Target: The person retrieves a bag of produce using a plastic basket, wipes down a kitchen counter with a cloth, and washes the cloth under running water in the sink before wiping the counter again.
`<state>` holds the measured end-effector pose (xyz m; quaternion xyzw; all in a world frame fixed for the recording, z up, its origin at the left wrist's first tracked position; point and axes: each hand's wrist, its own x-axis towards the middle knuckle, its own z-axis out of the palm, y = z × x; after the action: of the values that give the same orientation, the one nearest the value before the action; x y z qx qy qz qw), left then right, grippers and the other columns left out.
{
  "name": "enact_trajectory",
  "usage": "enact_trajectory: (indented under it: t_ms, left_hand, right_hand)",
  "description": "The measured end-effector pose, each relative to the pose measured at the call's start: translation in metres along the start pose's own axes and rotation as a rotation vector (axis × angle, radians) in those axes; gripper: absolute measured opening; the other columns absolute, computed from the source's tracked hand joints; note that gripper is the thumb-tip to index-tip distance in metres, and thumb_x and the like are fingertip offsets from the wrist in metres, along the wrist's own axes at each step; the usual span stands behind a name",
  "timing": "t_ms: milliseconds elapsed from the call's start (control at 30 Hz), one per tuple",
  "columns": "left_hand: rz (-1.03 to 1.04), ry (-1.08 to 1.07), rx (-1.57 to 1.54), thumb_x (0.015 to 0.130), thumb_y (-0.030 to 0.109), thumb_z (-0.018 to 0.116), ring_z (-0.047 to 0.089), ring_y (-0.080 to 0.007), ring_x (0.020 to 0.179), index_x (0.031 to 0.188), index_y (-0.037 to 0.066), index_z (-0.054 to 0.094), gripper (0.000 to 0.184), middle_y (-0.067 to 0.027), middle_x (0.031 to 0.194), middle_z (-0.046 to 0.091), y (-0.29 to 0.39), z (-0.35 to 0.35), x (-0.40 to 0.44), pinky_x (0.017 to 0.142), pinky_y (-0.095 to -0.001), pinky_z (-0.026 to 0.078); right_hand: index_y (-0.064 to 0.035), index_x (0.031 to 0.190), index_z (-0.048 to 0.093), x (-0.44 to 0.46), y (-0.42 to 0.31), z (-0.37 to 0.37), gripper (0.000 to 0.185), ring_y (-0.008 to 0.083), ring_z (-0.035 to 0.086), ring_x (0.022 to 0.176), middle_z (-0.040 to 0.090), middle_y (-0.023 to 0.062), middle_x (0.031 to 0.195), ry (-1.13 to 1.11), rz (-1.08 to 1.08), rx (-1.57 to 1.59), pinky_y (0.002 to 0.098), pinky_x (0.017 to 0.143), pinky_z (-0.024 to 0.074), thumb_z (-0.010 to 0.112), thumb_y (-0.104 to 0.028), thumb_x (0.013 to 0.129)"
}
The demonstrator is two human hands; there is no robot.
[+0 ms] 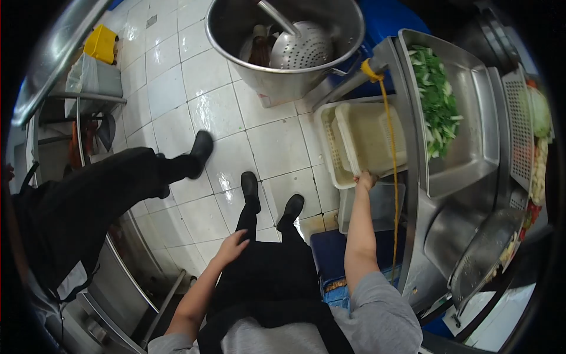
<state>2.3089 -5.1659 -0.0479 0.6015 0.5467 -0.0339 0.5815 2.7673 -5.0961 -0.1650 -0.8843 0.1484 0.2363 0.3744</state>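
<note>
My right hand (367,179) reaches down beside the steel counter. Its fingers are closed on the near edge of a cream plastic bin (368,133). The bin sits in or on a second cream crate (328,141) with slotted walls, and a grey-white tub (383,206) stands just below my hand. My left hand (233,246) hangs over my black apron with its fingers stretched out, holding nothing. A yellow cord (388,127) tied to the counter frame hangs down in front of the bin.
On the counter are a steel tray (466,138) with chopped greens (435,97) and steel bowls (480,253). A large steel pot (271,74) holding a perforated ladle (302,47) stands ahead. A person in black trousers (100,194) is at my left on the tiled floor (259,124).
</note>
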Motion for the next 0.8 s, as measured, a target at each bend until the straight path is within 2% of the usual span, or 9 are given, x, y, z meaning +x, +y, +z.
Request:
enact_trajectory:
  t_ms: [100,167,300,367,533,633,700,767,800]
  left_hand:
    - [0.199,0.024,-0.077,0.077,0.017,0.053,0.050,-0.0275,0.098,0.111,0.001,0.045,0.039,-0.0166,0.104,0.052,0.073,0.018,0.056,0.083,-0.0317,0.040]
    - [0.257,-0.040,-0.427,0.079,0.017,0.053,0.053,-0.0196,0.094,0.112,0.000,0.044,0.038,-0.0132,0.102,0.054,0.146,0.029,0.085,0.079,-0.0296,0.042]
    - [0.193,-0.043,-0.807,0.080,0.013,0.050,0.053,-0.0162,0.083,0.108,0.001,0.044,0.031,-0.0092,0.094,0.055,0.236,0.070,0.116,0.071,-0.0273,0.044]
    - [-0.074,0.185,-0.977,0.080,0.010,0.051,0.053,-0.0126,0.073,0.091,0.002,0.044,0.015,-0.0063,0.082,0.054,0.248,0.082,0.118,0.062,-0.0245,0.046]
    - [0.137,0.278,-0.896,0.077,0.006,0.052,0.051,-0.0103,0.056,0.076,0.004,0.041,0.011,-0.0036,0.066,0.051,0.246,0.093,0.084,0.048,-0.0228,0.046]
    - [0.213,0.350,-0.719,0.073,0.004,0.053,0.051,-0.0115,0.049,0.072,0.003,0.042,0.012,-0.0043,0.062,0.051,0.252,0.091,0.082,0.042,-0.0241,0.046]
    - [0.224,0.360,-0.649,0.069,0.004,0.053,0.051,-0.0131,0.046,0.067,0.000,0.041,0.013,-0.0062,0.060,0.052,0.249,0.091,0.085,0.041,-0.0257,0.047]
    - [0.247,0.330,-0.672,0.071,0.005,0.052,0.052,-0.0126,0.049,0.069,0.000,0.042,0.011,-0.0053,0.062,0.051,0.247,0.097,0.088,0.043,-0.0251,0.048]
    - [0.256,0.297,-0.697,0.072,0.006,0.050,0.052,-0.0122,0.052,0.071,0.000,0.043,0.009,-0.0045,0.063,0.050,0.250,0.097,0.081,0.046,-0.0245,0.049]
  right_hand:
    - [0.0030,0.094,0.044,-0.019,-0.009,-0.053,0.024,0.0188,0.049,0.039,0.055,0.0139,0.073,-0.140,0.010,0.325,0.0257,0.030,0.0393,0.051,-0.012,0.076]
    - [0.0035,0.087,0.047,-0.012,0.011,-0.089,0.022,0.0185,0.050,0.040,0.055,0.0127,0.069,-0.462,0.162,0.355,0.0249,0.029,0.0405,0.050,-0.016,0.077]
    - [0.0058,0.085,0.048,-0.104,0.007,-0.141,0.023,0.0197,0.050,0.039,0.052,0.0142,0.065,-0.485,0.036,0.283,0.0248,0.027,0.0394,0.051,-0.013,0.073]
    - [0.0065,0.087,0.047,-0.128,0.010,-0.156,0.024,0.0205,0.050,0.038,0.052,0.0153,0.065,-0.566,0.033,0.239,0.0268,0.028,0.0414,0.050,-0.012,0.072]
    - [0.0051,0.090,0.046,-0.146,0.020,-0.190,0.028,0.0208,0.051,0.040,0.052,0.0155,0.068,-0.705,0.103,-0.024,0.0279,0.030,0.0435,0.053,-0.015,0.072]
    - [0.0049,0.099,0.045,-0.142,0.014,-0.192,0.038,0.0249,0.058,0.064,0.054,0.0181,0.083,-0.789,0.068,-0.337,0.0324,0.051,0.0508,0.056,-0.021,0.073]
    - [0.0019,0.110,0.042,-0.164,0.008,-0.185,0.045,0.0324,0.056,0.087,0.054,0.0205,0.098,0.039,-1.088,-0.743,0.0359,0.074,0.0458,0.056,-0.020,0.074]
    - [-0.0033,0.117,0.039,-0.163,-0.006,-0.158,0.045,0.0299,0.045,0.106,0.049,0.0175,0.111,-0.805,-0.926,-0.030,0.0333,0.088,0.0353,0.052,-0.015,0.076]
    - [-0.0033,0.117,0.039,-0.166,-0.014,-0.157,0.045,0.0299,0.045,0.106,0.049,0.0175,0.111,-0.804,-0.922,-0.032,0.0333,0.088,0.0353,0.052,-0.015,0.076]
